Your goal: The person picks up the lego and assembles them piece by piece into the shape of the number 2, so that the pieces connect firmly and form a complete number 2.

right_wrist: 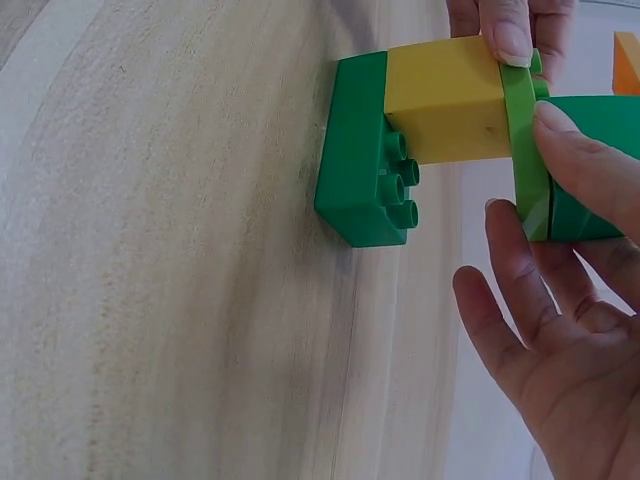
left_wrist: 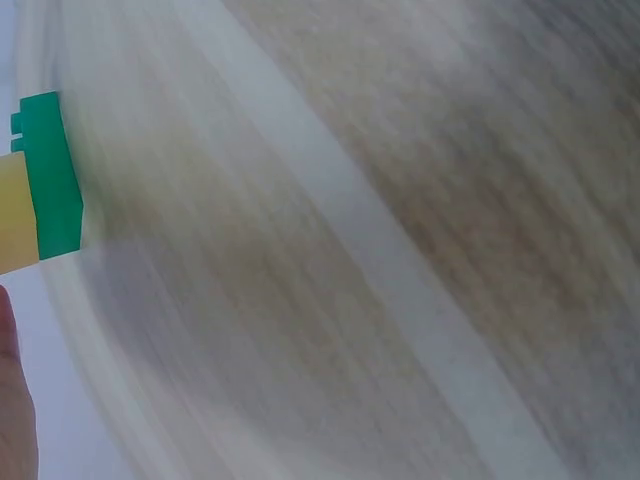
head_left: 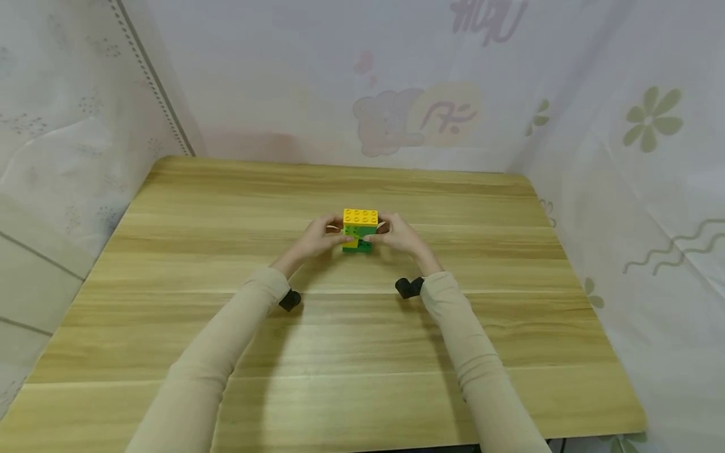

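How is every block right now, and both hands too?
Top yellow block: all studs bare
Upper green block: under top yellow block
Light green block: some studs bare
Bottom green block: partly covered, some studs bare
Lower yellow block: covering part of bottom green block
Left hand: gripping the stack
Right hand: gripping the stack

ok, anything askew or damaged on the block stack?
No damage that I can see. The block stack is stepped, though: the lower yellow brick covers only part of the bottom green brick, leaving studs bare on the head view's right. Looks uneven, but could be intentional.
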Demonstrator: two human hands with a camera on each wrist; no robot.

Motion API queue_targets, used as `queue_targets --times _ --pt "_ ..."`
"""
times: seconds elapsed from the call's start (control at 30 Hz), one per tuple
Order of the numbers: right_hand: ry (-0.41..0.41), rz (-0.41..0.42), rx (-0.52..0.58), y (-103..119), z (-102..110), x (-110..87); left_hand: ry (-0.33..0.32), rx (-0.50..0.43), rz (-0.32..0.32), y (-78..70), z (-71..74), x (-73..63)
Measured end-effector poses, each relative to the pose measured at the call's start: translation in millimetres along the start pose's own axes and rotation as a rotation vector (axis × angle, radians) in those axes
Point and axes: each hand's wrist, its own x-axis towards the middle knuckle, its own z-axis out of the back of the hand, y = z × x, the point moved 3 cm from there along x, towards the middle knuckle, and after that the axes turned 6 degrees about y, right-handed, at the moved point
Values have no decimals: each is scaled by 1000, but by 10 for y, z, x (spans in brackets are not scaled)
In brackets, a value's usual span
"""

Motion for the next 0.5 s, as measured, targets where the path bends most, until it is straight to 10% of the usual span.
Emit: queue_targets --times 0.5 --pt "-35 15 14 52 -48 -60 3 -5 -2 -37 -4 -58"
